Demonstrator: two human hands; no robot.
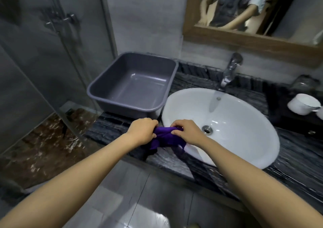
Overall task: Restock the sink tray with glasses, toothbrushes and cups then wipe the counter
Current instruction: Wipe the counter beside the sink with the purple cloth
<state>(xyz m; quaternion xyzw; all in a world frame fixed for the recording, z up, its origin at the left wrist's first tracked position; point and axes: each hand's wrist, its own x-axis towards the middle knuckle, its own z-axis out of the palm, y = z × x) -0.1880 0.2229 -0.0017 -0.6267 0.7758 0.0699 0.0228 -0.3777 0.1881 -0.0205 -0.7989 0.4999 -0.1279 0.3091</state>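
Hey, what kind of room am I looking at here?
Most likely a bathroom: a white basin with a chrome tap sits on a dark stone counter, a glass shower screen stands at the left, and a wood-framed mirror hangs above.

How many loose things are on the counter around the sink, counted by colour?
Grey: 1, the empty tub
White: 1, the cup
Purple: 1, the cloth, gripped by the left hand and right hand
Total: 3. A glass item behind the cup is too blurred to count.

A bathroom: white basin (227, 123), chrome tap (229, 70), wood-framed mirror (244, 41), glass shower screen (43, 62).
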